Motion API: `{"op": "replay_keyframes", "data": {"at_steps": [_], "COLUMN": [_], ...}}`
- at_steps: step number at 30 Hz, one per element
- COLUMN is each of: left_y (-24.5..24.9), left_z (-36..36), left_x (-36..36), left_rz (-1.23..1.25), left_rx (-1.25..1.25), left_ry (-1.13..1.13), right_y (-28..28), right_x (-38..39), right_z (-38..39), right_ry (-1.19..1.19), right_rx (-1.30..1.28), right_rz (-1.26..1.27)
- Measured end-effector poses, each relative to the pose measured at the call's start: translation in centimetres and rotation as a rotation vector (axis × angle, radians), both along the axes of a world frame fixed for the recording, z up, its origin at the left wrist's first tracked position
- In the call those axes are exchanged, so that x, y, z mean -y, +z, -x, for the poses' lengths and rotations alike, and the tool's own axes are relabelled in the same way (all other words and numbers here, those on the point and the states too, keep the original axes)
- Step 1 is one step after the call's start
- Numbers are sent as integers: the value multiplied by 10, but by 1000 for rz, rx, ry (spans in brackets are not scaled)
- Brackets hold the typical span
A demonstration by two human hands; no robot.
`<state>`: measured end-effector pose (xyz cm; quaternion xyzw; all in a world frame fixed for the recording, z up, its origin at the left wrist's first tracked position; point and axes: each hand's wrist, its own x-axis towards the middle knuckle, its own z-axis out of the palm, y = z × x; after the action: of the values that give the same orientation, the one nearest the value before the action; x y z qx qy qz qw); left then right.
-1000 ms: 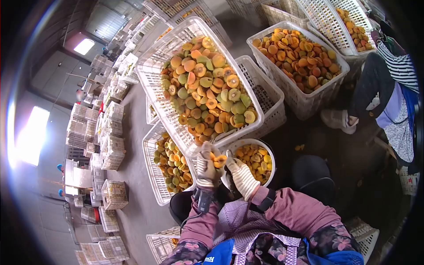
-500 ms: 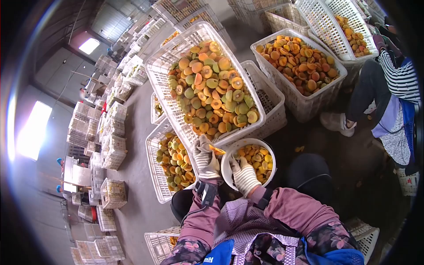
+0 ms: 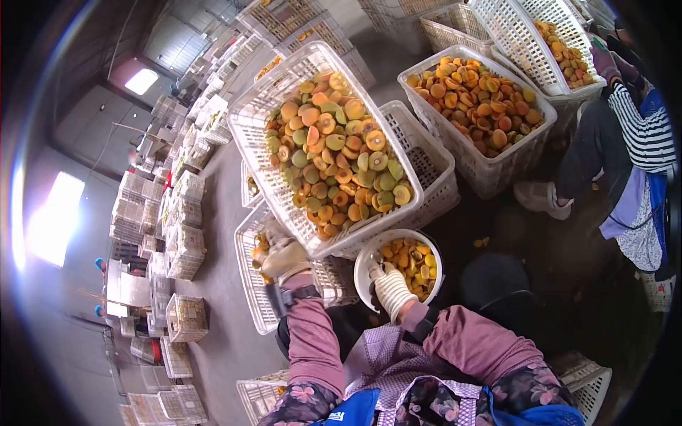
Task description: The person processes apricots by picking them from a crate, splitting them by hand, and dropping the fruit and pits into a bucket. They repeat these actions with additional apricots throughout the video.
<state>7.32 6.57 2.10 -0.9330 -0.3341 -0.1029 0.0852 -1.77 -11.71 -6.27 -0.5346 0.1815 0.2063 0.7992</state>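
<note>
Left hand (image 3: 283,257) in pale knit glove held half-curled over white slatted plastic crate (image 3: 253,302), its hold blurred, striped-gloved right hand (image 3: 391,285) bent into round white bucket (image 3: 363,273), grip hidden, halved orange-yellow fruit (image 3: 413,261) heaped inside.

Readable text: none you can make out for sure | blue cloth (image 3: 364,406) on your front, nearer you than the white bucket (image 3: 363,275): slanted white lettering (image 3: 339,416), too small to read | white crate (image 3: 655,298) well to the right of the white bucket: reddish marks (image 3: 662,287), too blurred for you to read
</note>
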Motion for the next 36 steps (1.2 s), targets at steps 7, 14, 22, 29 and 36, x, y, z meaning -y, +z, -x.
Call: {"op": "replay_keyframes", "data": {"at_steps": [7, 14, 22, 29, 36], "left_y": [-140, -122, -42, -53, -24], "left_z": [-122, -83, 57, 76, 68], "left_x": [31, 11, 90, 84, 71], "left_rz": [340, 1175, 1680, 1711, 1942], "left_rx": [-558, 47, 336, 458, 112], "left_ry": [-706, -941, -721, -700, -940], "right_y": [5, 25, 29, 26, 47], "right_x": [6, 19, 15, 8, 26], "right_z": [-10, -15, -8, 11, 16], "right_ry": [14, -29, 225, 339, 597], "right_rx": [-4, -46, 293, 326, -250], "right_rz": [8, -145, 398, 443, -338]}}
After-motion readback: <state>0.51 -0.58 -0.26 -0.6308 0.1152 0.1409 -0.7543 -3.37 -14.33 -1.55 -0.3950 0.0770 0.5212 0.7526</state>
